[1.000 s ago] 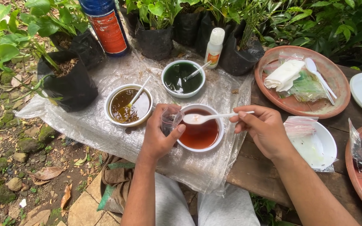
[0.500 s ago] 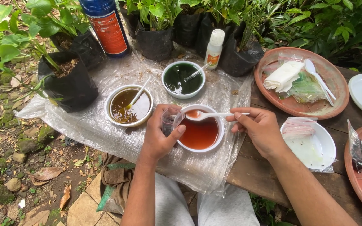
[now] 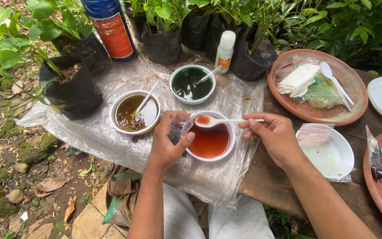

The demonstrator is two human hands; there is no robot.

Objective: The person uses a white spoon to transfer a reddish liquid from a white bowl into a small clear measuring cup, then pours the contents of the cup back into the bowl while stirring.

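Red-filled white spoon in right hand pinch-grip over bowl rim; left hand grip around small bag.

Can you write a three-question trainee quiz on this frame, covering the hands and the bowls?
1. True or false: the spoon in the right hand carries red liquid.
2. What does the left hand hold? A) a white bottle B) a small clear plastic bag C) a lid
3. Fill in: the bowl of red liquid stands nearest the hands; the bowl of brown liquid is to its left, and the one behind it, the far bowl, holds ____ liquid.

Key: 1 true; 2 B; 3 dark green.
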